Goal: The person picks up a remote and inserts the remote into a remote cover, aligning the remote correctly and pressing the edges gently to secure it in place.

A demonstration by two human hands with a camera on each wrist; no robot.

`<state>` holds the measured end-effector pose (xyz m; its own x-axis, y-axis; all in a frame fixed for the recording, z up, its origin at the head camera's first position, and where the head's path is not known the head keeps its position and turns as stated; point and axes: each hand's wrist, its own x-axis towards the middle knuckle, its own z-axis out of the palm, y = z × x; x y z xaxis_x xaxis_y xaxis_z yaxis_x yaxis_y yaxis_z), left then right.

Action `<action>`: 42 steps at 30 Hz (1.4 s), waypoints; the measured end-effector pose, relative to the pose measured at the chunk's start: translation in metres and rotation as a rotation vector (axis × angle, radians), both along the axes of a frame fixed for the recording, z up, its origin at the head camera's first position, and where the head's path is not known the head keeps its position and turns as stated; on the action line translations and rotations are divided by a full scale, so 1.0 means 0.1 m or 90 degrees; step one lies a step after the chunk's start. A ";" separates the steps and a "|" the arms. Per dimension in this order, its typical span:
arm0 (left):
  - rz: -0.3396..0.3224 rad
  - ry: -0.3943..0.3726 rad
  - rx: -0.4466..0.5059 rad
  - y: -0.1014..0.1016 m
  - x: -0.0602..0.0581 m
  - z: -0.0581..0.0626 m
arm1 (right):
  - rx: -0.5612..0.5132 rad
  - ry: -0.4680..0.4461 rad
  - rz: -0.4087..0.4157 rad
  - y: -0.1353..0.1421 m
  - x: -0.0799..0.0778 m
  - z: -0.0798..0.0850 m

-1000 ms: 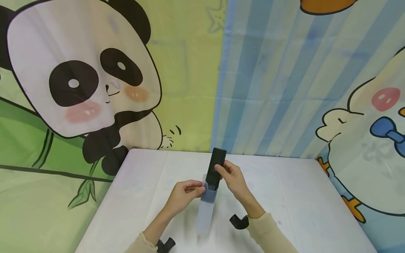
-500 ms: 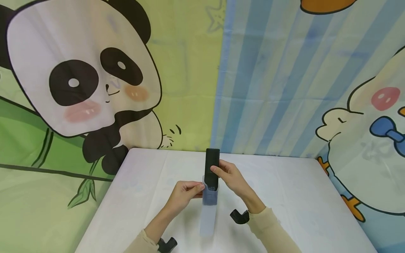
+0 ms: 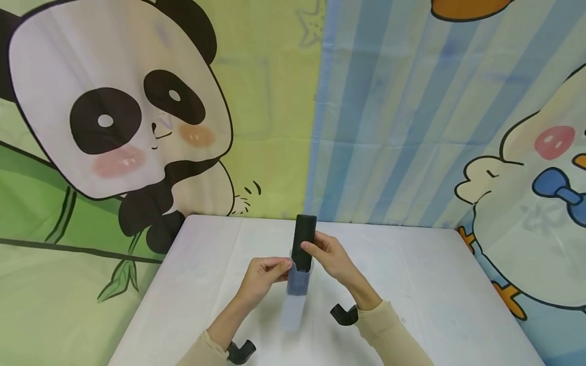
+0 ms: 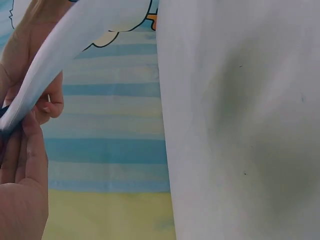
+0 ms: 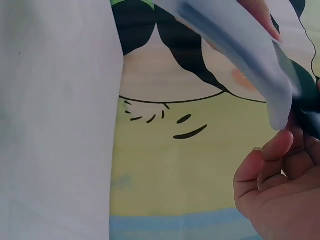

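Observation:
A long black rectangular bar point(image 3: 304, 236) stands tilted in front of me, its kind not clear. Its lower end is inside the mouth of a soft translucent sleeve point(image 3: 292, 310), which hangs down flat below. With thumb and fingers my left hand point(image 3: 258, 279) pinches the left rim of the sleeve's mouth. My right hand point(image 3: 336, 260) grips the bar from the right, thumb on its front. In the right wrist view the bar point(image 5: 302, 85) shows dark beyond the pale sleeve point(image 5: 240, 50). The left wrist view has the sleeve point(image 4: 50, 65) crossing above my left fingers.
A white table point(image 3: 393, 284) lies beneath both hands. Black wrist-worn pieces point(image 3: 344, 314) stick out by each cuff. Behind the table's back edge hangs a cloth backdrop point(image 3: 270, 127) with a panda and a white cartoon animal.
The bar has swung from a rightward lean to nearer upright and shifted slightly left. Both hands and the sleeve have moved a little left, and the same holds continue.

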<state>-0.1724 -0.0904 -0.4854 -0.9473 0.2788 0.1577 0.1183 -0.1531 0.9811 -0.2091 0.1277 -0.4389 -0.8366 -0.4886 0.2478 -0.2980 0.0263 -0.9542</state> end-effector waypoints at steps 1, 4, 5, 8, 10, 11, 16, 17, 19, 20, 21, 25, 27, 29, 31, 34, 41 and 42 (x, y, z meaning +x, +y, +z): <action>-0.005 -0.001 -0.008 0.00 0.01 0.00 | -0.001 -0.007 -0.004 0.00 0.01 -0.02; -0.018 -0.006 -0.038 0.01 0.03 0.00 | -0.011 -0.028 -0.016 0.02 0.03 -0.10; -0.019 -0.007 -0.049 0.02 0.03 0.00 | -0.017 -0.035 -0.020 0.01 0.03 -0.13; -0.011 0.000 -0.082 0.02 0.05 0.00 | -0.037 -0.045 -0.030 -0.01 0.04 -0.20; -0.001 0.013 -0.109 0.03 0.06 0.02 | -0.040 -0.042 -0.037 -0.05 0.05 -0.23; 0.002 0.022 -0.124 0.03 0.06 0.02 | -0.037 -0.039 -0.043 -0.07 0.05 -0.24; 0.025 0.037 -0.164 0.07 0.06 0.05 | 0.010 -0.040 -0.070 -0.13 0.09 -0.28; 0.031 0.035 -0.164 0.07 0.06 0.06 | 0.016 -0.044 -0.074 -0.14 0.10 -0.29; 0.040 0.027 -0.161 0.06 0.06 0.07 | 0.022 -0.050 -0.086 -0.14 0.11 -0.30; 0.044 0.022 -0.156 0.06 0.06 0.07 | 0.020 -0.053 -0.094 -0.14 0.12 -0.31; 0.047 0.018 -0.150 0.05 0.05 0.07 | 0.015 -0.054 -0.100 -0.13 0.12 -0.32; 0.058 0.004 -0.110 0.01 0.03 0.07 | 0.008 -0.062 -0.121 -0.07 0.12 -0.35; 0.062 0.000 -0.095 -0.01 0.02 0.07 | 0.023 -0.078 -0.101 -0.03 0.14 -0.37; 0.061 -0.001 -0.083 -0.03 0.00 0.07 | 0.049 -0.081 -0.067 -0.01 0.20 -0.31; 0.058 -0.006 -0.078 -0.05 -0.01 0.08 | 0.059 -0.080 -0.031 0.00 0.24 -0.29; 0.048 -0.022 -0.084 -0.05 -0.03 0.08 | 0.048 -0.056 0.004 0.02 0.24 -0.33; 0.056 -0.041 -0.105 -0.05 -0.05 0.10 | 0.029 -0.021 0.038 0.07 0.16 -0.52; 0.058 -0.043 -0.110 -0.05 -0.05 0.10 | 0.027 -0.020 0.045 0.07 0.16 -0.52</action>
